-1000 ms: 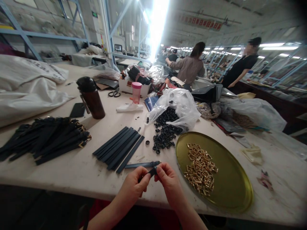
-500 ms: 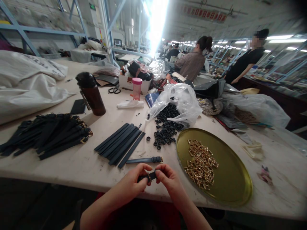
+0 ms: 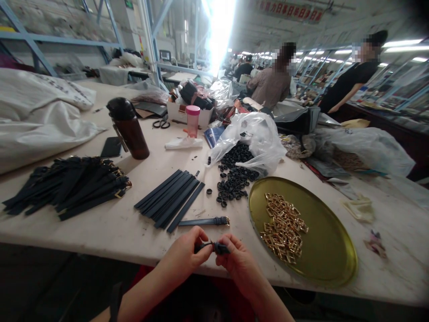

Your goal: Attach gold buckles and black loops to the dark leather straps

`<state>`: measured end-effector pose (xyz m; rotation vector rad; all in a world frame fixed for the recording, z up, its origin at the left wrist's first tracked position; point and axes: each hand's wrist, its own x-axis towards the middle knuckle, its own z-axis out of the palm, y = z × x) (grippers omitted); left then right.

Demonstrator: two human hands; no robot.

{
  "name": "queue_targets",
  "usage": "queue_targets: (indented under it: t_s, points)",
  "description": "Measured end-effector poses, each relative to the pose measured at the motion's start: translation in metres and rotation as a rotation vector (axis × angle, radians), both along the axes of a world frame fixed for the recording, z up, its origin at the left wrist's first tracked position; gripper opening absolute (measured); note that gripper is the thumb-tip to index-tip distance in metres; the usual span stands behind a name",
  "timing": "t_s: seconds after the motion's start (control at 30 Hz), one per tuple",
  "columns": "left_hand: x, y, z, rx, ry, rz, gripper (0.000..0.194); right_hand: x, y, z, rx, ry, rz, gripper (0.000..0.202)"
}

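Between the fingertips of both hands, just over the table's front edge, is a short dark leather strap (image 3: 221, 248). My left hand (image 3: 186, 250) is closed on its left part, and my right hand (image 3: 236, 257) pinches the right end. Fingers cover much of the strap; a small gold buckle on it is barely visible. Beyond them lies another strap with a gold buckle (image 3: 204, 222). Flat dark strips (image 3: 169, 197) lie side by side behind it. Small black loops (image 3: 233, 183) spill from a clear plastic bag (image 3: 261, 134). Gold buckles (image 3: 283, 228) are heaped on a round golden tray (image 3: 330, 255).
A pile of buckled straps (image 3: 73, 185) covers the left side. Behind stand a brown bottle (image 3: 129, 129) and a pink cup (image 3: 192, 123), with a phone (image 3: 111, 146) and scissors (image 3: 161, 124). Two people (image 3: 271, 85) are farther off.
My hands have turned the strap, and its right end now bends up between the right fingers. The whole view has shifted slightly.
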<state>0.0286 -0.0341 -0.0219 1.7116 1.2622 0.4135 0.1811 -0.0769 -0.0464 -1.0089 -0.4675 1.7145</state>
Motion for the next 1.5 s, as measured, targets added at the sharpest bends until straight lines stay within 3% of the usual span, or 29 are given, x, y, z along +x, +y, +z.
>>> queue_targets:
  t_s: [0.23,0.37,0.6,0.73,1.0,1.2,1.5]
  points:
    - [0.001,-0.002,-0.002,0.051,0.037,0.014,0.018,-0.008,-0.004,-0.01,-0.016,-0.027,0.164,0.029]
    - [0.0,-0.002,0.0,0.029,0.033,0.008,0.019,-0.008,-0.004,-0.01,-0.018,-0.02,0.159,0.029]
    - [0.0,-0.003,0.009,-0.307,-0.29,-0.019,0.026,-0.002,-0.002,-0.002,0.11,-0.085,0.101,0.028]
    - [0.002,-0.005,0.011,-0.393,-0.382,0.04,0.024,-0.001,-0.001,-0.002,0.083,-0.127,0.074,0.03]
    - [0.004,-0.009,0.012,-0.385,-0.399,0.108,0.024,-0.004,0.003,-0.009,0.17,-0.477,-0.008,0.033]
    - [0.003,-0.011,0.006,-0.384,-0.416,0.107,0.02,-0.009,0.004,-0.016,0.119,-0.46,-0.054,0.029]
    - [0.002,-0.012,0.003,-0.444,-0.404,0.116,0.019,-0.005,-0.007,-0.011,0.182,-0.434,0.107,0.027]
